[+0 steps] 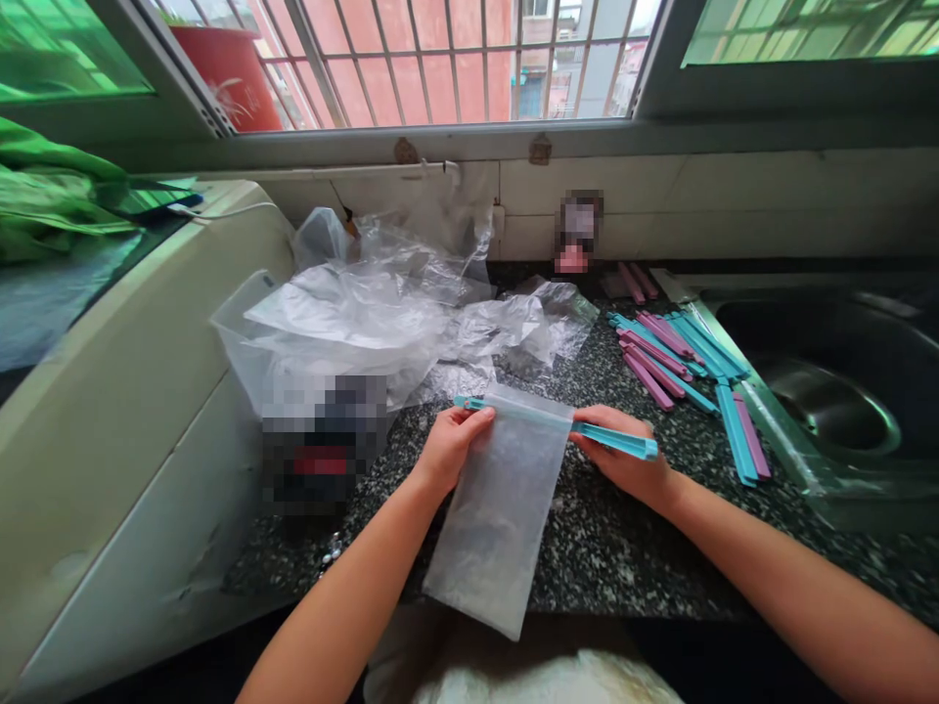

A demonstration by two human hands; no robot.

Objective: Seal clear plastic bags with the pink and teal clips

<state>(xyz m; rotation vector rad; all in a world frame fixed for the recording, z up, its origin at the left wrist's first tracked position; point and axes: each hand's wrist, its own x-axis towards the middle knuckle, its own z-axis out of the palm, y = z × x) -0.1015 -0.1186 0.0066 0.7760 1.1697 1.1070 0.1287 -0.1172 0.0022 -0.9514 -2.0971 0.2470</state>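
Observation:
A clear plastic bag [499, 508] lies flat on the speckled dark countertop [616, 548], its lower end hanging over the front edge. A long teal sealing clip [616, 440] runs across the bag's top edge. My left hand [449, 448] pinches the bag's top left corner and the clip's left end. My right hand [623, 460] grips the clip to the right of the bag, the clip's tip sticking out past my fingers.
Several teal and pink clips [682, 352] lie in a pile at the right, beside a steel sink [828, 391]. Crumpled clear plastic bags [381, 313] are heaped behind. A white appliance [110, 391] stands at the left. A barred window is above.

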